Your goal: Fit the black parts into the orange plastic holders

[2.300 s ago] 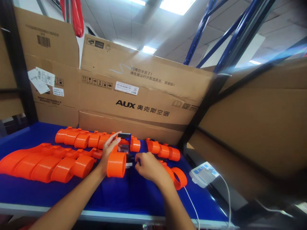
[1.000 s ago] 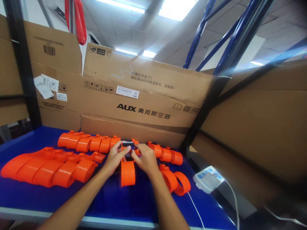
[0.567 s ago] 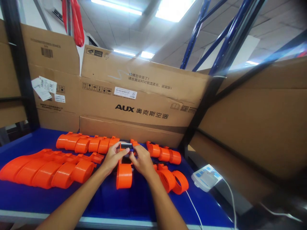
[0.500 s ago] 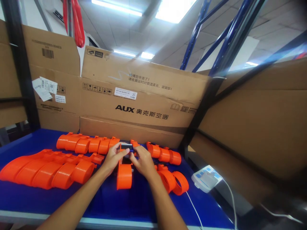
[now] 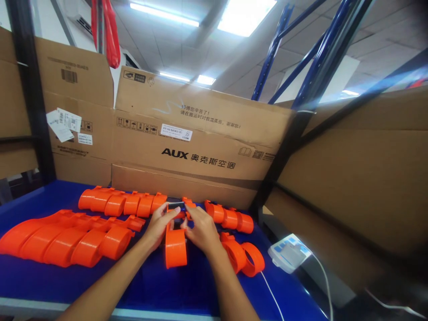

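The glossy orange plastic piece with a wide round band [image 5: 176, 249] is between the two bare hands, over the middle of the blue tabletop [image 5: 187, 290]. Its band hangs on the near side, just beyond the wrists, while a small black block with blue at its right end [image 5: 175, 205] is at the far end, level with the fingertips. The left hand [image 5: 159, 226] is clamped on this far end from the left, thumb laid across the near face of the block. The right hand [image 5: 201, 228] comes in from the right with bent fingers against the block's right end; its fingertips are partly hidden, so whether it pinches anything cannot be told. The hands nearly meet at the block, with the band in the gap nearer the forearms.

To the left lie a far row of orange plastic bands [image 5: 115, 204] and a near row of larger-looking orange bands [image 5: 63, 240]. Right of the right hand are a far orange group [image 5: 230, 218] and, nearer, two open orange rings [image 5: 253, 262] close beside the right forearm.
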A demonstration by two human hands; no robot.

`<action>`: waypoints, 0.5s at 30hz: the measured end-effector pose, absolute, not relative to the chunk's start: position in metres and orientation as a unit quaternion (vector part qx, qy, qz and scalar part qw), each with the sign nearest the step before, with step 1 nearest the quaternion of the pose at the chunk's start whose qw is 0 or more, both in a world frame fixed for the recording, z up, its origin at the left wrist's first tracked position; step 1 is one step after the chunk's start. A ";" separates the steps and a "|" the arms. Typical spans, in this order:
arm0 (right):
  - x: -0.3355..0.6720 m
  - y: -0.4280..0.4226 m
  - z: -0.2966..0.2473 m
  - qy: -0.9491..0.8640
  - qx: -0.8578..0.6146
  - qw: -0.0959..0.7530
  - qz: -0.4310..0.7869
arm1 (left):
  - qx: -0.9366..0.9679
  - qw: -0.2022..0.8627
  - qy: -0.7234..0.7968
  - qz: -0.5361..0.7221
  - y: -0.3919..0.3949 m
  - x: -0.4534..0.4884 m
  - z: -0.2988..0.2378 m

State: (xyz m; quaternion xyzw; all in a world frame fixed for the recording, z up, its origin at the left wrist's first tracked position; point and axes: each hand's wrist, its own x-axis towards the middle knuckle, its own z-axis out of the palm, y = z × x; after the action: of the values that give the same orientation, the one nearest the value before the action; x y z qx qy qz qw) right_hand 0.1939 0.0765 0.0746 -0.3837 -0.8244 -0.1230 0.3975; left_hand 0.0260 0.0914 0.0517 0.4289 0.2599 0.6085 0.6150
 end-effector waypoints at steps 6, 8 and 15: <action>0.188 0.079 0.069 -0.824 -0.379 0.398 -0.141 | 0.451 0.603 0.257 0.605 0.092 0.023 0.054; 0.188 0.078 0.070 -0.822 -0.375 0.404 -0.140 | 0.452 0.600 0.258 0.607 0.092 0.022 0.056; 0.198 0.074 0.081 -0.827 -0.349 0.426 -0.110 | 0.451 0.591 0.257 0.617 0.092 0.019 0.058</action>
State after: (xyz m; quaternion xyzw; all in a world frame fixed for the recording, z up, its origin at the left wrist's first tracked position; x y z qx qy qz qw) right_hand 0.1984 0.0737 0.0814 -0.3491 -0.8274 -0.1098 0.4260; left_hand 0.0193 0.0916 0.0578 0.4514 0.2574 0.6172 0.5908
